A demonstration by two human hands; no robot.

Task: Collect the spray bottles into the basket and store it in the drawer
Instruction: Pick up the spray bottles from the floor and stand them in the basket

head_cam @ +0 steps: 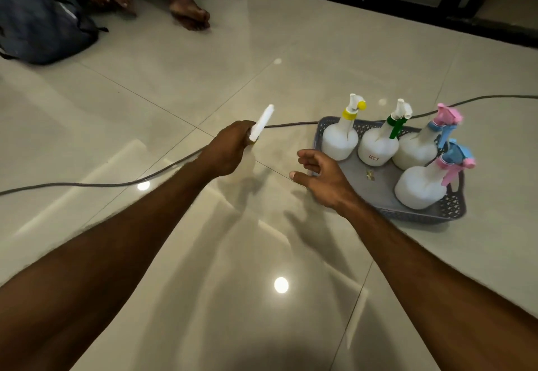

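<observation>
Nearly there | four spray bottles (378, 143) in grey basket (378, 193) | left hand (230, 149) grips fifth bottle (260, 124) | right hand (323, 178) spread, empty | drawer unseen

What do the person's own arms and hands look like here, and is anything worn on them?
Both forearms are bare up to the frame edge: no sleeves, watch, bracelets or gloves show. The left hand and the right hand carry no visible rings on the fingers. Fine hair shows along the forearms.
</observation>
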